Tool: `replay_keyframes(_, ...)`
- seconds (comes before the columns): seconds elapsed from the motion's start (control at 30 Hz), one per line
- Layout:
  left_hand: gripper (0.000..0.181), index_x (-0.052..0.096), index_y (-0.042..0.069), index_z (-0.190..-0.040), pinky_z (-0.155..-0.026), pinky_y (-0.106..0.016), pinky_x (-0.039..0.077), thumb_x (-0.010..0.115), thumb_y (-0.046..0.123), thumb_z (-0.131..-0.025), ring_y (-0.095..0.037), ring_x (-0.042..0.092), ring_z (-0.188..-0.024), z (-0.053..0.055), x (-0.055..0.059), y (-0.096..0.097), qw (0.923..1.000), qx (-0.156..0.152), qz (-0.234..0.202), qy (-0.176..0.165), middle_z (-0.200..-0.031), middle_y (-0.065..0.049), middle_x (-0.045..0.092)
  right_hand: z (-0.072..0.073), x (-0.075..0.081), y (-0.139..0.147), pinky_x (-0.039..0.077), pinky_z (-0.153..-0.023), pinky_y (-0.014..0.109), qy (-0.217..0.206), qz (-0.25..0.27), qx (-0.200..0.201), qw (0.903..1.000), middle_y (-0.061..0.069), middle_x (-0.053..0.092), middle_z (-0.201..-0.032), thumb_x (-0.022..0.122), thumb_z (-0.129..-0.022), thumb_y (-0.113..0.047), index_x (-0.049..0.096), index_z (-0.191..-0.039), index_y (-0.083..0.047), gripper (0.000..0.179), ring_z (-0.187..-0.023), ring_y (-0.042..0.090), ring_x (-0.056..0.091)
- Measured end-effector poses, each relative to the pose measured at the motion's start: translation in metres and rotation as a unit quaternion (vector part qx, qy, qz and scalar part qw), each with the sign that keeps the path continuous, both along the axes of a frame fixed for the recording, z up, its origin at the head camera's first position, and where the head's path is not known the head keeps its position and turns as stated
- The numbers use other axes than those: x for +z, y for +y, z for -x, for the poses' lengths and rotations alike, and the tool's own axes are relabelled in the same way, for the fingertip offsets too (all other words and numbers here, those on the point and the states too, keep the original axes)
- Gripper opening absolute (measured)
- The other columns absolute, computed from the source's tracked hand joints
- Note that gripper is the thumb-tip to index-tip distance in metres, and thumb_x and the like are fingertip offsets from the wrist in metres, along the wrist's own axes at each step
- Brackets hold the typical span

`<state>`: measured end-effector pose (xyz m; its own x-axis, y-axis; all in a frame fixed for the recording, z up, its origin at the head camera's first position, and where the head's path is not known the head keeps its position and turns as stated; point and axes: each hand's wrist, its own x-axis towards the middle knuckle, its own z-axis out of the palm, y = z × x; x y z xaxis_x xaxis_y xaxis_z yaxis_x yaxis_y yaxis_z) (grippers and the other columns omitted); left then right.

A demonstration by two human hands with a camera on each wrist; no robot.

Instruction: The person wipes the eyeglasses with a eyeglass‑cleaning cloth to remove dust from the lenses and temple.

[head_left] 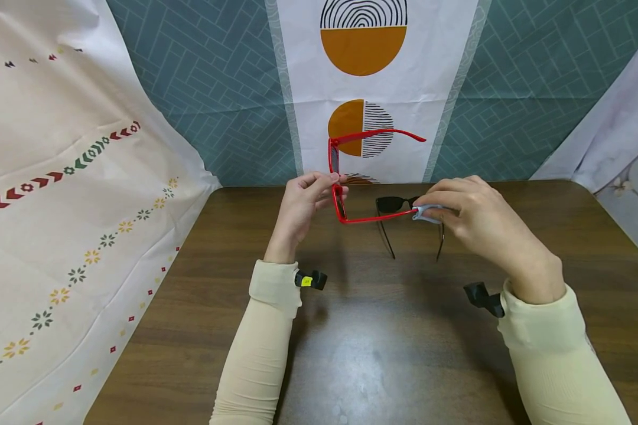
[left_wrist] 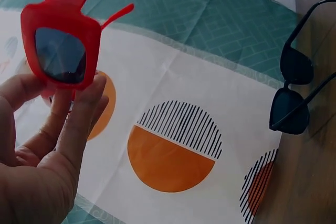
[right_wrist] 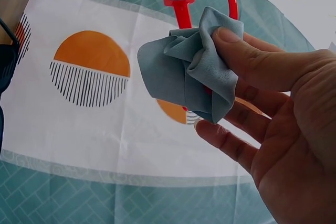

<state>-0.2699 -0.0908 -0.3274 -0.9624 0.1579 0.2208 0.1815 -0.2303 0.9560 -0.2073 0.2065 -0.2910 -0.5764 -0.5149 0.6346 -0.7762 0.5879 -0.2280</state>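
Red-framed sunglasses (head_left: 342, 221) are held up above the table, both temples unfolded and pointing right. My left hand (head_left: 307, 198) pinches them at the middle of the frame, near the bridge; in the left wrist view one dark lens (left_wrist: 60, 56) shows above the fingers. With thumb and fingers, my right hand (head_left: 470, 221) pinches a light blue cloth (right_wrist: 184, 66) folded round the end of the nearer temple. The temple's tip is hidden inside the cloth. Behind the right hand, black sunglasses (head_left: 390, 205) lie on the table with their temples spread toward me.
The brown wooden table (head_left: 383, 354) ends at a wall hung with teal patterned cloth (head_left: 212, 88) and a white panel with orange shapes. A white embroidered cloth (head_left: 85, 206) hangs at the left. Small black wrist cameras sit on both sleeves.
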Motion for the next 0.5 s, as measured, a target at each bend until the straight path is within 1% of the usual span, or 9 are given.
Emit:
replay_keyframes(0.07,0.027,0.071,-0.010,-0.101,-0.098,-0.047,0.057,0.065,0.016,-0.103,-0.026,0.077,-0.090,0.000,0.000,0.001,0.9999,0.007,0.008,0.001,-0.106,-0.013,0.077,-0.002,0.000,-0.002,0.039,-0.078,0.032,0.006,-0.003,0.000,1.0000,-0.001,0.075,-0.094,0.087,-0.076,0.003,0.081,-0.101,-0.008,0.028,-0.082,0.020,0.065)
replay_keyframes(0.13,0.029,0.071,-0.011,-0.104,-0.099,-0.048,0.057,0.065,0.017,-0.104,-0.031,0.076,-0.093,-0.001,0.001,0.001,0.9998,0.012,0.017,0.000,-0.106,-0.016,0.076,-0.003,0.001,-0.003,0.039,-0.078,0.032,0.011,-0.006,0.000,0.9999,-0.001,0.074,-0.092,0.088,-0.076,0.003,0.081,-0.101,-0.009,0.029,-0.081,0.020,0.064)
replay_keyframes(0.17,0.028,0.072,-0.009,-0.104,-0.099,-0.048,0.057,0.066,0.018,-0.104,-0.033,0.076,-0.095,-0.001,0.001,0.000,0.9996,0.014,0.023,-0.002,-0.108,-0.018,0.076,-0.004,0.001,-0.004,0.039,-0.078,0.032,0.014,-0.009,0.001,0.9999,-0.001,0.074,-0.092,0.088,-0.076,0.004,0.082,-0.101,-0.009,0.029,-0.081,0.020,0.063)
replay_keyframes(0.27,0.025,0.073,-0.004,-0.103,-0.099,-0.046,0.057,0.066,0.020,-0.103,-0.035,0.074,-0.099,-0.001,0.001,0.000,0.9985,0.020,0.050,-0.011,-0.108,-0.020,0.074,-0.005,0.001,-0.007,0.038,-0.078,0.033,0.020,-0.019,0.001,0.9996,-0.001,0.073,-0.090,0.088,-0.076,0.005,0.082,-0.102,-0.009,0.030,-0.080,0.021,0.062)
replay_keyframes(0.33,0.022,0.074,0.000,-0.103,-0.099,-0.044,0.057,0.066,0.021,-0.103,-0.033,0.074,-0.100,-0.001,0.001,-0.001,0.9976,0.023,0.063,-0.018,-0.109,-0.018,0.074,-0.006,0.000,-0.008,0.039,-0.078,0.033,0.023,-0.025,0.000,0.9994,-0.002,0.072,-0.089,0.088,-0.076,0.004,0.082,-0.102,-0.009,0.030,-0.079,0.021,0.062)
replay_keyframes(0.4,0.020,0.075,0.002,-0.102,-0.098,-0.043,0.057,0.067,0.021,-0.103,-0.029,0.074,-0.097,-0.001,0.001,-0.002,0.9972,0.028,0.067,-0.021,-0.109,-0.015,0.073,-0.007,0.000,-0.010,0.038,-0.077,0.033,0.027,-0.029,-0.002,0.9992,-0.002,0.072,-0.089,0.088,-0.076,0.003,0.082,-0.102,-0.010,0.030,-0.079,0.021,0.062)
replay_keyframes(0.5,0.020,0.075,0.002,-0.100,-0.097,-0.043,0.058,0.068,0.020,-0.102,-0.028,0.073,-0.096,-0.001,0.000,-0.001,0.9978,0.036,0.054,-0.016,-0.109,-0.016,0.073,-0.007,-0.001,-0.011,0.038,-0.076,0.032,0.029,-0.026,-0.002,0.9993,-0.001,0.073,-0.090,0.088,-0.076,0.002,0.082,-0.102,-0.010,0.029,-0.079,0.021,0.062)
